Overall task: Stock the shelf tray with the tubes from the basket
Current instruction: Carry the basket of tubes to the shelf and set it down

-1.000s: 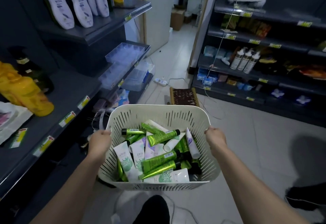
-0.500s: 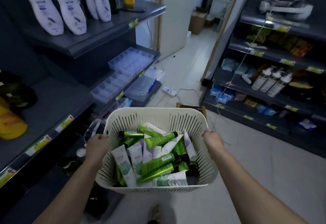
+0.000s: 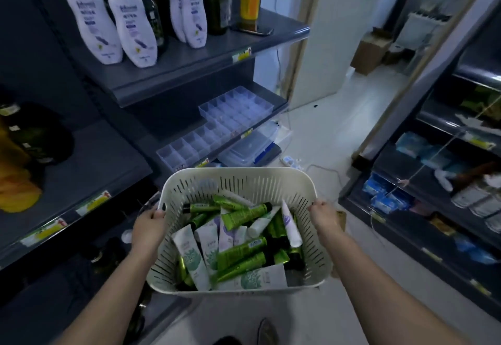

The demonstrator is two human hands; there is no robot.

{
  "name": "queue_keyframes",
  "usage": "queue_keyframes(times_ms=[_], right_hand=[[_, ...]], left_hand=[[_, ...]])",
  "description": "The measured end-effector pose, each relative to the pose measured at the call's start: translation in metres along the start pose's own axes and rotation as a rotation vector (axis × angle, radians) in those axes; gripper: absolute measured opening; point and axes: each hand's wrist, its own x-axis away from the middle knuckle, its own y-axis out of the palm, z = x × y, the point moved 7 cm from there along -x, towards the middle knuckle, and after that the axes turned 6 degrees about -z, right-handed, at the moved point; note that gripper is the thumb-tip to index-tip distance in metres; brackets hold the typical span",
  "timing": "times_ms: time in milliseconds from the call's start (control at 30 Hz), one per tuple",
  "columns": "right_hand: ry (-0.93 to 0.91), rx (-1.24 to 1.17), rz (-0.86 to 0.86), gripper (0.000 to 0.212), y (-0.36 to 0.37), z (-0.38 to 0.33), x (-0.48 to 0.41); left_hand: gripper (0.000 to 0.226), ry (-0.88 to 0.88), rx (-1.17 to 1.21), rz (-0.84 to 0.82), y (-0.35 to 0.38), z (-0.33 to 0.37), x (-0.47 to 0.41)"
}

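Shop aisle [image 3: 339,116], basket [image 3: 244,182] (tubes [image 3: 241,249] inside) — left hand [image 3: 148,226], right hand [image 3: 324,215] gripping sides

matt cream plastic basket [image 3: 244,182] with slotted walls; glossy green and white plastic tubes [image 3: 241,252]; clear plastic shelf tray [image 3: 235,108]; dark matt shelves [image 3: 189,65]; smooth pale floor tiles [image 3: 325,133].

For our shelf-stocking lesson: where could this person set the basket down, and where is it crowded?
Free: the grey shelf left of the basket, between the yellow bottle and the price tags; the floor beyond the basket. Crowded: the top shelf, lined with lotion bottles. The left hand and right hand both grip the basket.
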Motion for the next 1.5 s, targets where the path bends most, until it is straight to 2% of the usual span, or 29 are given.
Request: queue_keyframes(times_ms=[267,333,433,567,700,800,1000,1167,1267,1500], right_hand=[[-0.179,0.251,-0.127,0.037,0.020,-0.089,-0.047],[-0.205,0.312,-0.174,0.033,0.037,-0.107,-0.060],[-0.246,0.356,-0.254,0.035,0.069,-0.129,-0.076],[-0.249,0.262,-0.347,0.038,0.113,-0.150,-0.095],[-0.266,0.269,-0.399,0.035,0.148,-0.165,-0.105],[-0.286,0.302,-0.440,0.025,0.178,-0.181,-0.109],[-0.329,0.420,-0.518,0.035,0.229,-0.202,-0.113],[-0.439,0.617,-0.624,0.037,0.269,-0.216,-0.114],[-0.476,0.670,-0.668,0.042,0.285,-0.222,-0.111],[-0.522,0.722,-0.716,0.044,0.306,-0.221,-0.111]], left_hand=[[0.037,-0.160,0.083,0.156,0.003,-0.011,-0.017],[0.033,-0.188,0.108,0.198,0.001,-0.018,-0.021],[0.028,-0.245,0.141,0.264,-0.005,-0.030,-0.028],[0.030,-0.323,0.177,0.334,-0.013,-0.051,-0.037],[0.032,-0.351,0.196,0.386,-0.021,-0.064,-0.036],[0.031,-0.396,0.210,0.441,-0.029,-0.073,-0.031],[0.030,-0.501,0.239,0.573,-0.037,-0.091,-0.014],[0.026,-0.579,0.320,0.712,-0.025,-0.102,0.007],[0.031,-0.614,0.382,0.783,-0.014,-0.106,0.021],[0.032,-0.694,0.449,0.849,0.013,-0.131,0.041]])
